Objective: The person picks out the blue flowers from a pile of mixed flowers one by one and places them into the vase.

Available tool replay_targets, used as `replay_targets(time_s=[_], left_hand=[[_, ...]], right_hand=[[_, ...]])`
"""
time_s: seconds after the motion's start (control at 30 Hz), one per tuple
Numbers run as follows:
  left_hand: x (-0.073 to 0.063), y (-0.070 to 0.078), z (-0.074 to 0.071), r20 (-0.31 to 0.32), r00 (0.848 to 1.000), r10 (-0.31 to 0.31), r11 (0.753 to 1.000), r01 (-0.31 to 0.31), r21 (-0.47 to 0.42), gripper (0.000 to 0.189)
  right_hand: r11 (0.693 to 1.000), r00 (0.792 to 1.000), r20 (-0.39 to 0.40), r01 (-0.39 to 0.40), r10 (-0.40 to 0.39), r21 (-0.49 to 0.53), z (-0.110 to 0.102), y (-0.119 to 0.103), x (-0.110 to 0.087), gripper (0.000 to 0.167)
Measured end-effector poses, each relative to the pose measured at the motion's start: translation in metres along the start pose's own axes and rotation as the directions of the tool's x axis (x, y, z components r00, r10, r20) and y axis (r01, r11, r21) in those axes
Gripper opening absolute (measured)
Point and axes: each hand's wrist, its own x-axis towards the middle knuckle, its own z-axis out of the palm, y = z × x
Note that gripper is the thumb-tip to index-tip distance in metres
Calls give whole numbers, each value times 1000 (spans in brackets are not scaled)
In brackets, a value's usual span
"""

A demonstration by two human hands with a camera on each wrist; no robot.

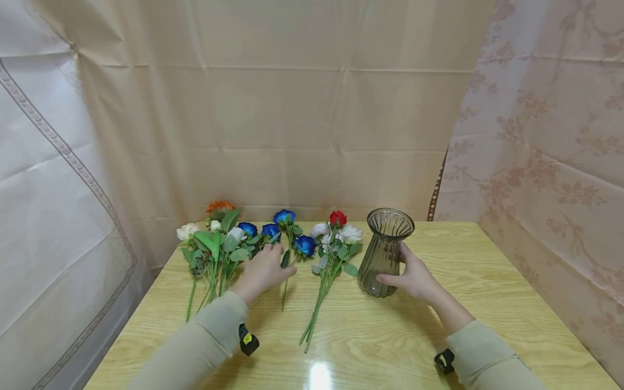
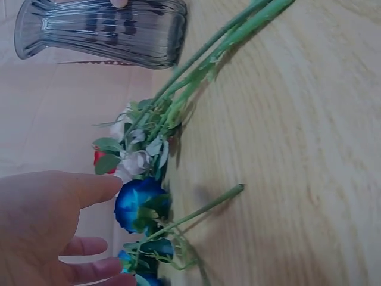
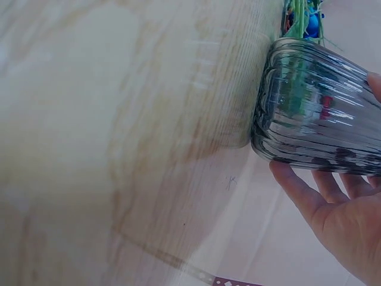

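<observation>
My right hand (image 1: pixel 415 277) grips the grey ribbed glass vase (image 1: pixel 380 262), which stands upright on the table; its thumb lies across the front and the fingers go round the far right side. In the right wrist view those fingers (image 3: pixel 297 187) run along the glass. My left hand (image 1: pixel 263 273) reaches over the blue roses, fingers spread and nothing held. One blue rose (image 2: pixel 140 202) lies just beyond the left thumb in the left wrist view. Another blue rose (image 1: pixel 284 216) lies farther back, its stem running towards me beside the hand.
Between the hands lies a bunch with a red rose (image 1: pixel 338 218) and white flowers (image 1: pixel 351 234), stems towards me. At the left are an orange flower (image 1: pixel 221 206), a cream flower (image 1: pixel 187 232) and leafy stems. Curtains close off the wooden table (image 1: pixel 390 346) behind and at both sides.
</observation>
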Motion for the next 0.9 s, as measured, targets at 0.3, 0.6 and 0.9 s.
replay_targets(time_s=[0.3,0.6,0.9], left_hand=[[2,-3,10,42,999,9,1000,-8,-29,78],[5,-4,18,60,998,11,1000,-10,-7,50],[9,-7,23,81,997,-19,998,23,-54,36]], right_hand=[[1000,1000,4,2,-2,-4,0,0,2,102],[1000,1000,1,-4,4,-17,0,2,1,103],[1000,1000,2,16,-16,-9,0,3,2,100]])
